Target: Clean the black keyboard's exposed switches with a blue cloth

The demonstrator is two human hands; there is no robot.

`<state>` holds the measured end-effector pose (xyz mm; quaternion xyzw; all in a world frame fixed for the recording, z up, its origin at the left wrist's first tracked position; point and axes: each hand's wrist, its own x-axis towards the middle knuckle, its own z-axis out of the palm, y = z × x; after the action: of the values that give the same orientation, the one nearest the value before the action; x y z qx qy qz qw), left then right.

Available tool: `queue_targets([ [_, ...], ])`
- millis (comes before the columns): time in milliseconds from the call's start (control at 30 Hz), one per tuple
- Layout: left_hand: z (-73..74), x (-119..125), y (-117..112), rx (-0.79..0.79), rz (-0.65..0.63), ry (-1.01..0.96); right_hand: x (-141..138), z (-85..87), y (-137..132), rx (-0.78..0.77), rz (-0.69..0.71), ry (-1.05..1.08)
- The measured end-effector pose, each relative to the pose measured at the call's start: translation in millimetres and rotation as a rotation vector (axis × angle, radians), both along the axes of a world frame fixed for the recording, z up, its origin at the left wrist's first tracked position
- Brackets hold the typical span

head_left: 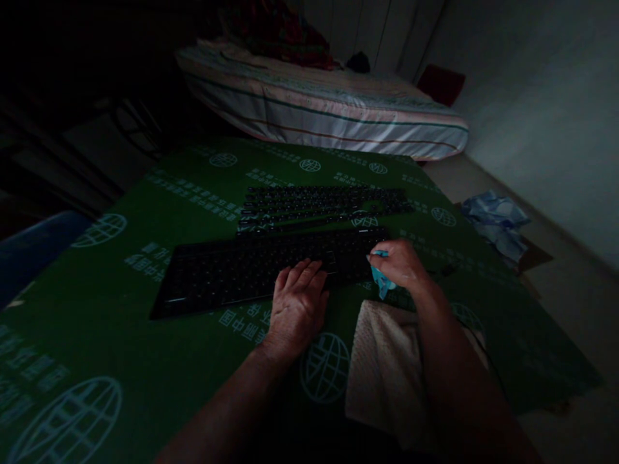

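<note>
Via head cam I'm seeing the black kbd (227, 270) lying on the table's green cover (145, 361), roughly mid-view, L end angled nearer me. My L hand (300, 299) is resting palm-down on its near edge, right of ctr; fingers are extended, lying close tog., tips on the kbd, not curled round it. My R hand (399, 261) is hovering at or over the kbd's R end, fingers closed in a pinch and gripping a crumpled blue scrap (382, 283); can't tell if it's cloth or plastic, or if it's touching the kbd.

Just beyond the kbd, loose black keys (300, 203) are lying in rows. Nearer me, a beige cloth (382, 361) is sitting partly under my R forearm, w/ a thin dark cable running past its R side.

Past the table's far edge, a bed w/ a striped sheet (338, 119) is standing, red bedding (285, 32) piled on top. On the floor at R, a pale crumpled bag (496, 216) is lying near the wall (541, 96). Light's v. dim, so fine detail is getting lost.
</note>
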<state>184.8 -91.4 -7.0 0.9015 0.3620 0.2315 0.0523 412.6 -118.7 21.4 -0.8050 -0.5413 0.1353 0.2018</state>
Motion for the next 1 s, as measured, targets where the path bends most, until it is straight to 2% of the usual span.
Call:
queue_targets([
  [267,0.3,-0.2,0.0,-0.022,-0.006,-0.009,1.5,4.4,-0.2,-0.067,-0.058,-0.138],
  [833,-1.3,-0.8,0.0,0.005,-0.011,-0.007,1.6,3.7,-0.4,-0.059,-0.052,-0.188],
  [1000,-0.3,0.0,0.0,-0.005,-0.008,-0.005,1.2,0.8,0.0,-0.018,-0.028,-0.133],
])
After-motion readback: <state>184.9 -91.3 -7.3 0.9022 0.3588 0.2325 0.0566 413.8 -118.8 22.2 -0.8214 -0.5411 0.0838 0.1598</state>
